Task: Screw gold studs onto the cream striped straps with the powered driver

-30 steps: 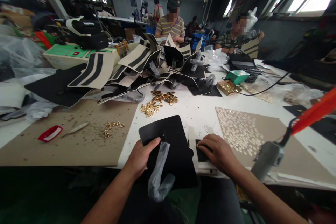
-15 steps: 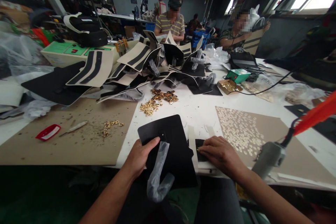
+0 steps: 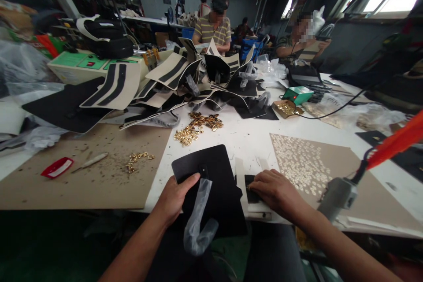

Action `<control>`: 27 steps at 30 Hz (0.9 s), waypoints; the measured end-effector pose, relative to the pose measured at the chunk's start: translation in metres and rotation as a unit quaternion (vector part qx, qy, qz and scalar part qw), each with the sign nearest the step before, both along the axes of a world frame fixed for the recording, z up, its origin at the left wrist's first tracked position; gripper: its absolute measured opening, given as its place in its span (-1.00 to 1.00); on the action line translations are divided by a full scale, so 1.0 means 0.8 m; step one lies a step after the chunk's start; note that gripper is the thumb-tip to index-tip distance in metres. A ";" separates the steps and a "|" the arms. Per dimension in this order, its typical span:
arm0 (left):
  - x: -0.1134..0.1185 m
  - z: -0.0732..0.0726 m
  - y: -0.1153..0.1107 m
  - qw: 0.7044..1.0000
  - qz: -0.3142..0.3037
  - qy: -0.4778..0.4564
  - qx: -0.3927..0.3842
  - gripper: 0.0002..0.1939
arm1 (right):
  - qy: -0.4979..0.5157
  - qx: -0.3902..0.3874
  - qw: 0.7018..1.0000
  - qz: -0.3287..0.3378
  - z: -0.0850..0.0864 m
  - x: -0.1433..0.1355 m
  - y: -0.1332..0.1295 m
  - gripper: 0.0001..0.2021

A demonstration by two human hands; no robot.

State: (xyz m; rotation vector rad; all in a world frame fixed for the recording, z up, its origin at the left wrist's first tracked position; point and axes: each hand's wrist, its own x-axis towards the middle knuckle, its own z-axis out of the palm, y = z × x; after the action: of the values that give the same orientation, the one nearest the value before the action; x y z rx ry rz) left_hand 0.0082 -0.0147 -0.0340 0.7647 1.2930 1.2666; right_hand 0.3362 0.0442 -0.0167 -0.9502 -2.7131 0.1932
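A black panel (image 3: pixel 218 202) with rounded corners hangs over the table's front edge, tilted. My left hand (image 3: pixel 173 198) grips its left side, thumb on top beside a small black tab (image 3: pixel 204 171) with a metal dot. From that tab a strap or handle wrapped in clear plastic (image 3: pixel 197 216) curls down over the panel. Just right of the panel, my right hand (image 3: pixel 276 189) rests on a black patch (image 3: pixel 253 197) at the table edge, fingers pressed together. Something tiny and gold-coloured shows at its fingertips; its kind is too small to tell.
Gold metal fittings (image 3: pixel 188 134) lie in a heap beyond the panel. Cream-and-black panels (image 3: pixel 172 70) pile up behind. Many small pale pieces (image 3: pixel 302 163) cover brown board at right, near a grey tool (image 3: pixel 339 198) with orange wrapping. Left are a red tray (image 3: pixel 57 168) and an awl-like tool (image 3: pixel 94 161).
The view has shifted slightly. My right fingertips have moved a little over the black patch; my left hand keeps its hold on the panel. A co-worker at right has lowered a panel.
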 end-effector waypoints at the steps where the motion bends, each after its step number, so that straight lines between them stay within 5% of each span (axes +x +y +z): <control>1: 0.000 0.000 0.000 1.000 0.000 0.000 -0.002 -0.46 | -0.006 0.011 1.000 0.010 0.002 0.000 0.000 -0.81; 12: -0.001 0.002 0.001 1.000 -0.011 0.013 0.005 -0.49 | 0.010 0.127 0.989 0.074 0.001 0.002 0.007 -0.84; 17: -0.001 0.001 0.001 1.000 -0.009 0.015 0.006 -0.45 | 0.009 0.054 0.997 0.054 -0.002 0.006 0.011 -0.82; 24: -0.002 -0.002 0.001 1.000 -0.006 0.020 0.004 -0.46 | -0.028 -0.075 0.996 -0.026 0.021 -0.004 0.013 -0.80; 27: -0.001 0.000 0.000 1.000 -0.005 0.016 0.003 -0.43 | 0.028 -0.115 0.991 -0.067 0.021 -0.006 0.007 -0.83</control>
State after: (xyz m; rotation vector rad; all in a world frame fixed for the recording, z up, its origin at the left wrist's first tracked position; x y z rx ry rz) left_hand 0.0074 -0.0146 -0.0343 0.7980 1.3085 1.2552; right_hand 0.3314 0.0501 0.0004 -1.1658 -2.6037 0.5059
